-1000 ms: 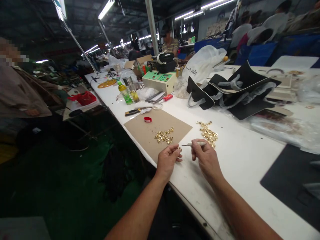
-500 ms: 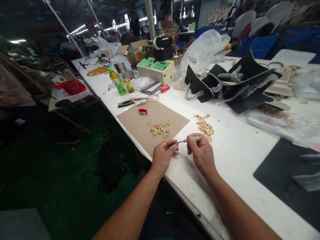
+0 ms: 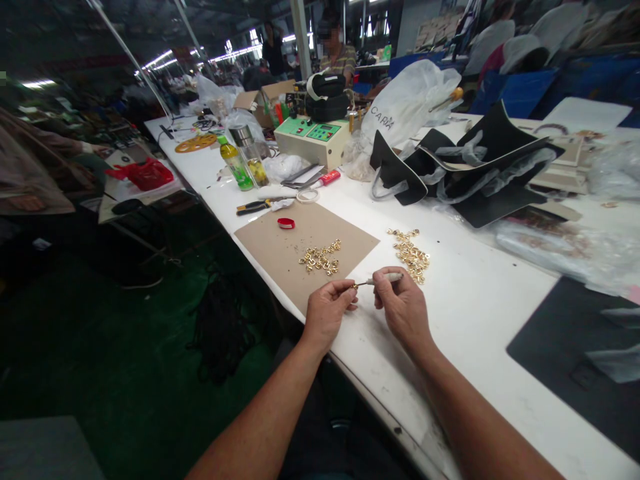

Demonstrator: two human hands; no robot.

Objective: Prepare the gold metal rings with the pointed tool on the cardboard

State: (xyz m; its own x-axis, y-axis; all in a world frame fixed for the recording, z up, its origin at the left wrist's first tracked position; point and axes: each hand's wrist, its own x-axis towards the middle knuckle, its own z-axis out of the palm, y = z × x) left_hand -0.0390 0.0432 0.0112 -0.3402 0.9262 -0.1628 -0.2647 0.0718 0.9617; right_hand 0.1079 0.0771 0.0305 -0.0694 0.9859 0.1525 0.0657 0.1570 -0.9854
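My left hand (image 3: pixel 327 313) pinches a small gold metal piece (image 3: pixel 354 286) between thumb and fingers above the white table's (image 3: pixel 475 313) near edge. My right hand (image 3: pixel 400 303) grips a thin pen-like tool (image 3: pixel 387 278), whose tip touches the gold piece. On a brown cardboard sheet (image 3: pixel 280 247) just beyond my left hand lies a small heap of gold pieces (image 3: pixel 320 259). A second heap of gold pieces (image 3: pixel 411 250) lies on the bare table beyond my right hand.
A red ring (image 3: pixel 286 223), pliers (image 3: pixel 253 207), two bottles (image 3: pixel 243 165), a green control box (image 3: pixel 313 137), a white plastic bag (image 3: pixel 407 103) and black bag panels (image 3: pixel 470 173) sit further back. A black mat (image 3: pixel 575 353) lies at right. Other people work in the background.
Over the last second the tool tip and the gold piece came together between my hands. The camera view shifted slightly; in the last half second almost nothing moved.
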